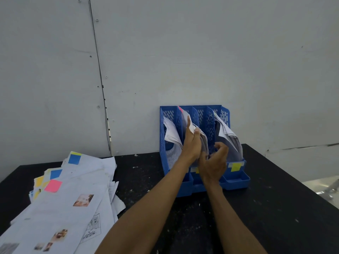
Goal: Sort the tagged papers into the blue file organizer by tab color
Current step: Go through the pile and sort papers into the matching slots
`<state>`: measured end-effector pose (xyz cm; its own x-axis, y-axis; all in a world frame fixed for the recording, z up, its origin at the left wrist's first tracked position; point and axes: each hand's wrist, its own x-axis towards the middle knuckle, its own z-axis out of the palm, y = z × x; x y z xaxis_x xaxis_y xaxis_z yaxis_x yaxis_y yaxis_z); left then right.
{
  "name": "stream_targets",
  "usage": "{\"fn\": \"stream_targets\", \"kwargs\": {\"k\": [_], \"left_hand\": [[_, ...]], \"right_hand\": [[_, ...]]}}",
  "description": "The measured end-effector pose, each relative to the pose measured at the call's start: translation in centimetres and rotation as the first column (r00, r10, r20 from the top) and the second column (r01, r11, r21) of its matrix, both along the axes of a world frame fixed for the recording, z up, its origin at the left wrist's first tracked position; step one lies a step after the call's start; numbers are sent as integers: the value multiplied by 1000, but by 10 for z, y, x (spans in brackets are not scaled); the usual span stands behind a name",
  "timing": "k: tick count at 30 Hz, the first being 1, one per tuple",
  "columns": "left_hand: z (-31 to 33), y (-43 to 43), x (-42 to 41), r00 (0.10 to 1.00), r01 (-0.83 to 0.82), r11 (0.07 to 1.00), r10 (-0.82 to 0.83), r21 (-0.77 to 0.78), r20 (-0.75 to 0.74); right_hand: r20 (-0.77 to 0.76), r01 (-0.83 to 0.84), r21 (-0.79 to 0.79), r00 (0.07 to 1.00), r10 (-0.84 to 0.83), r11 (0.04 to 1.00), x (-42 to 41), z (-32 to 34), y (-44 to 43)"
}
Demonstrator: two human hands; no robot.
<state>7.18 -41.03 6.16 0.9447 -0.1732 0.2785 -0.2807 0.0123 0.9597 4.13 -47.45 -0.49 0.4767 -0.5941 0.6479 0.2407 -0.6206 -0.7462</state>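
The blue file organizer (238, 180) stands against the wall on the black table, with papers in several of its slots. My left hand (191, 142) holds a pink-tabbed paper (185, 114) inside the second slot from the left, fingers up along the sheet and thumb pressing on it. My right hand (213, 162) hovers just in front of the middle slots, fingers loosely curled and holding nothing. A loose pile of tagged papers (73, 195) lies at the left of the table, showing blue, yellow and pink tabs; the top sheet carries a pink tab (53, 186).
A yellow label (235, 166) marks the front of the organizer's right slot. The black table (275, 208) is speckled with white bits. A grey panelled wall (201, 61) rises right behind the organizer. The table's right edge drops off near the frame's right side.
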Motion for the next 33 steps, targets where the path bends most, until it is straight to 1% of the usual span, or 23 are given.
{"fn": "stream_targets", "kwargs": {"k": [1, 2, 4, 5, 6, 8, 10, 11, 12, 13, 14, 16, 17, 18, 19, 22, 25, 27, 30, 33], "left_hand": [[-2, -1, 0, 1000, -10, 1000, 10, 2, -16], [-3, -2, -1, 1000, -17, 1000, 17, -5, -26], [-3, -2, -1, 999, -17, 1000, 16, -18, -28], [-2, -1, -2, 1000, -16, 1000, 16, -23, -20], [-2, -1, -2, 1000, -18, 999, 18, -29, -10], [0, -1, -1, 1000, -26, 999, 26, -29, 4], [4, -3, -2, 999, -25, 999, 26, -21, 26], [7, -4, -3, 999, -32, 999, 33, -8, 30], [10, -6, -3, 999, -42, 999, 42, -5, 31], [13, -8, -4, 998, -51, 999, 51, 5, 29], [14, -11, -2, 999, -46, 999, 45, 20, 29], [15, -16, -2, 1000, 2, 995, -2, 97, 6], [15, -17, -2, 999, 33, 990, -30, 138, -22], [14, -18, -1, 997, 55, 985, -47, 164, -54], [15, -18, 0, 996, 65, 982, -52, 177, -78], [20, -18, 1, 991, 90, 981, -72, 169, -110], [21, -19, -5, 982, 156, 978, -140, 136, -124], [20, -19, -8, 978, 180, 978, -165, 107, -130], [16, -15, -14, 989, 134, 989, -130, 62, -72], [22, -2, -22, 998, 35, 997, -38, 64, 45]], "right_hand": [[-52, 30, 29, 998, -29, 999, 3, 0, -2], [-122, 32, 25, 992, -29, 999, 5, 2, -5], [-239, -11, -56, 971, -2, 998, 14, 1, -11], [-260, -41, -90, 965, 16, 995, 19, 0, -14], [-255, -56, -105, 967, 27, 993, 23, 1, -16], [-162, -42, -78, 986, 29, 996, 26, 9, -18], [-22, 32, -32, 999, -32, 999, 26, 27, -15], [22, 69, -26, 997, -68, 997, 25, 36, -12], [25, 77, -45, 997, -76, 996, 26, 43, -10], [-16, 62, -96, 998, -64, 993, 28, 46, -9], [-106, 37, -177, 993, -57, 984, 29, 46, -9], [-326, -16, -334, 940, -99, 942, 31, 41, -12], [-409, -43, -361, 905, -117, 932, 31, 38, -14], [-453, -65, -363, 884, -115, 930, 29, 36, -16], [-455, -72, -356, 884, -105, 932, 27, 36, -16], [-347, -38, -301, 935, -72, 953, 21, 36, -17], [-350, -56, -301, 935, -55, 952, 19, 31, -18], [-307, -34, -292, 950, -60, 956, 22, 24, -19], [-219, 68, -220, 969, -117, 973, 21, 22, -12], [-58, 139, -156, 987, -149, 978, 14, 32, 8]]}}
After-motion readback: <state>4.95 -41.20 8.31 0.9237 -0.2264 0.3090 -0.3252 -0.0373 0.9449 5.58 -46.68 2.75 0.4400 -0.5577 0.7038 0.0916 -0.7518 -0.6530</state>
